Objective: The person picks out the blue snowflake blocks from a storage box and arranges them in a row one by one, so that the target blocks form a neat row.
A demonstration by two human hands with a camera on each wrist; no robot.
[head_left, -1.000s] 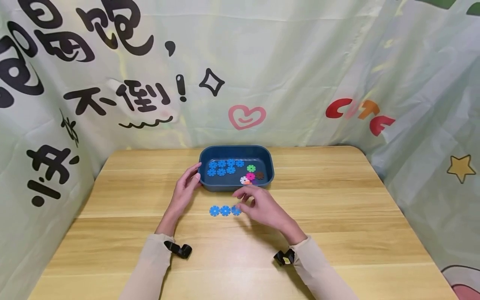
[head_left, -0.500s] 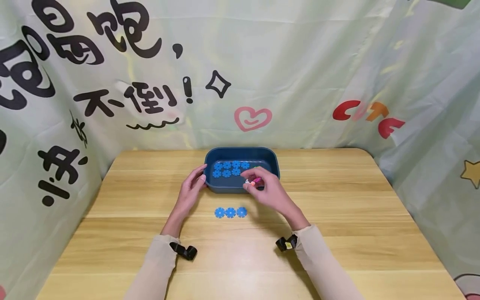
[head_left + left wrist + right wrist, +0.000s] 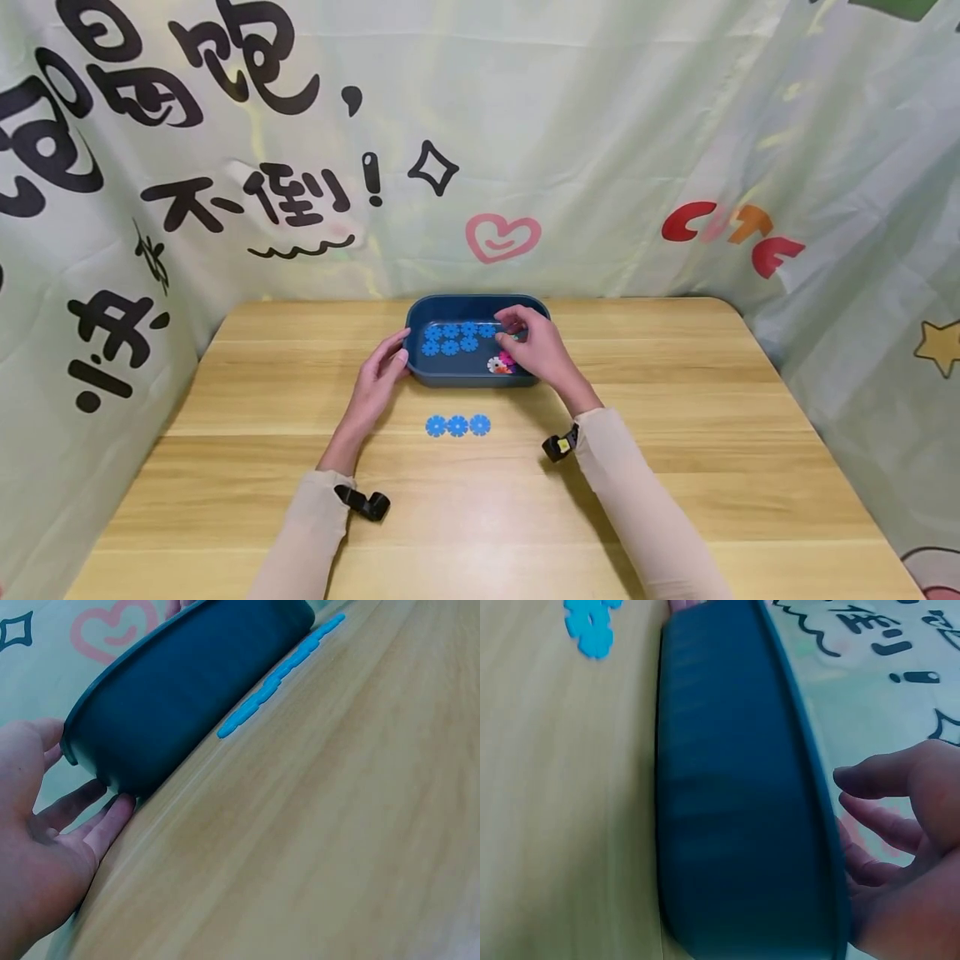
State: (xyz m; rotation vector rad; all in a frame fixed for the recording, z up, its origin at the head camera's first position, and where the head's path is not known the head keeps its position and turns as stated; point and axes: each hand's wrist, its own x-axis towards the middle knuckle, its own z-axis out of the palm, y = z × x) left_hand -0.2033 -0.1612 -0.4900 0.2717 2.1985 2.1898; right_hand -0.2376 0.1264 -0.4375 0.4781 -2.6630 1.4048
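Observation:
At the left end of a dark blue plastic box (image 3: 472, 381), my left hand (image 3: 377, 377) holds the end wall between thumb and fingers. My right hand (image 3: 538, 346) hovers over the right part of the box, thumb and index fingertips apart with nothing seen between them. Several blue snowflake discs (image 3: 450, 331) lie in rows on the box floor. Near my right fingers are a white disc (image 3: 494, 365) and a pink disc (image 3: 506, 357); the hand hides others. Three more blue snowflake discs (image 3: 457, 426) lie edge to edge in a row on the table before the box.
The wooden table (image 3: 300, 517) reaches back to a printed cloth curtain (image 3: 600, 150) behind the box. Black wrist cameras (image 3: 363, 503) sit at both sleeve cuffs.
My right hand has moved from beside the table row into the box, first to the white and pink discs, then farther back. The left hand stays at the box end.

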